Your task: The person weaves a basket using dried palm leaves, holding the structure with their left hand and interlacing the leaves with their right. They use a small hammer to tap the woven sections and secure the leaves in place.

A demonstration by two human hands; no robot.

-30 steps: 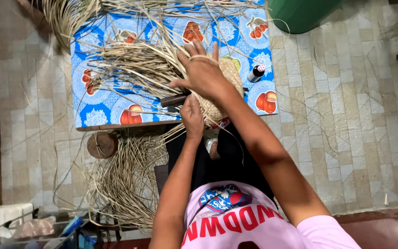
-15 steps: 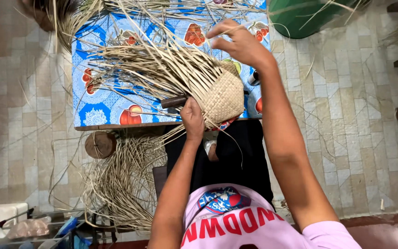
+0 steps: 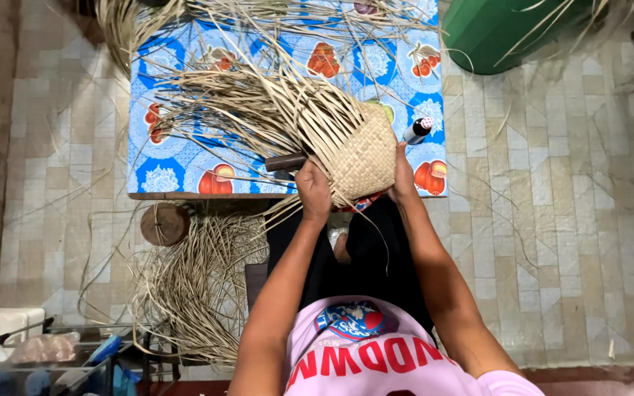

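A partly woven straw basket (image 3: pixel 365 158) rests at the near edge of a low table covered by a blue fruit-patterned cloth (image 3: pixel 177 158). Long loose straw strands (image 3: pixel 258 110) fan out from it to the left and far side. My left hand (image 3: pixel 313 191) grips the basket's left lower side. My right hand (image 3: pixel 403 176) presses against its right side. A dark handle (image 3: pixel 285 161) pokes out from under the strands just beside my left hand.
A small dark bottle with a dotted cap (image 3: pixel 417 130) stands on the cloth right of the basket. A heap of straw (image 3: pixel 199 286) and a round wooden block (image 3: pixel 163 224) lie on the tiled floor at left. A green tub (image 3: pixel 508 33) stands far right.
My right hand came down from the far side of the table, where it was raised over the strands, to the basket's right side. The basket turned slightly. My left hand stayed on it.
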